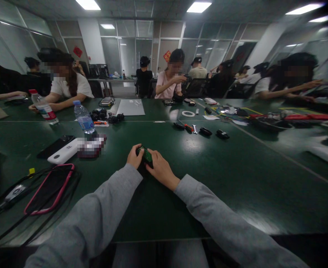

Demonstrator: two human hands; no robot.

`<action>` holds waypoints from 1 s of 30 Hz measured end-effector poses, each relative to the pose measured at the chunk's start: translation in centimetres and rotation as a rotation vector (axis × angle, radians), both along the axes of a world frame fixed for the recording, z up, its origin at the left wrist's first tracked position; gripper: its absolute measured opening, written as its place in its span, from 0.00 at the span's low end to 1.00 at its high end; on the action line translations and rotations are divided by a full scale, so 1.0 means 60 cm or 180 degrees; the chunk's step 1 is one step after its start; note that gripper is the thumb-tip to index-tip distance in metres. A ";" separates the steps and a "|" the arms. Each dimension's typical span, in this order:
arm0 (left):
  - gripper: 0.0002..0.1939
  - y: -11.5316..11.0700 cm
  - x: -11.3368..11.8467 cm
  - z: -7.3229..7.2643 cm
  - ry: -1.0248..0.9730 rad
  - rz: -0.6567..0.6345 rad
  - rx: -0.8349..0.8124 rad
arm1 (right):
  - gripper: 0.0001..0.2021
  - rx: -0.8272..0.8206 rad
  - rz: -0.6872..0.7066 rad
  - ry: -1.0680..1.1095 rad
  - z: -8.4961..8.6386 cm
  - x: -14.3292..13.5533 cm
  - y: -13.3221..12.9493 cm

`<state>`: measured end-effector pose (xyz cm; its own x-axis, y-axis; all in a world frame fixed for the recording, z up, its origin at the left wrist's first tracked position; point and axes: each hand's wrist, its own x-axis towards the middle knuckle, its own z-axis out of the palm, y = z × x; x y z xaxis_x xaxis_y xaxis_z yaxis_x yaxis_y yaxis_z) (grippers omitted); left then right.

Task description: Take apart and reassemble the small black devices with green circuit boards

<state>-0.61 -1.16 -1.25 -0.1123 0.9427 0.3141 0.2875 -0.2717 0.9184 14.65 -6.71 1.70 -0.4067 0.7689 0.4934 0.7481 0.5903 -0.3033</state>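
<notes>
Between my two hands is a small dark device with a green circuit board showing on top, held just over the green table. My left hand grips its left side, thumb on the near edge. Fingers of my right hand close round its right side. The fine parts of the board are too small to tell. Beyond my hands lie a red screwdriver, a small wrench and black oval parts.
At left are a pink-edged phone, cables, a white power bank and two bottles, one blue-capped. Black parts and a silver laptop lie farther back. Several people sit around; a person's hand shows at the far left edge.
</notes>
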 end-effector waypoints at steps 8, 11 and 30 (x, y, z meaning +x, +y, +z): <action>0.15 0.007 -0.004 -0.004 -0.0073 0.0007 -0.0057 | 0.27 -0.0013 -0.0023 -0.0013 0.004 0.000 -0.002; 0.15 0.008 -0.005 -0.006 -0.0132 0.0018 -0.0050 | 0.27 -0.0024 -0.0013 0.0005 0.005 0.001 -0.003; 0.13 0.010 -0.006 -0.002 -0.0514 0.0070 -0.0106 | 0.30 -0.0125 0.0227 0.0522 -0.008 0.011 0.004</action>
<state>-0.96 -0.56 -1.39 -0.1793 0.9491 0.2588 0.1410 -0.2355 0.9616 15.28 -6.47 1.20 -0.3774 0.7609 0.5278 0.6434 0.6254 -0.4415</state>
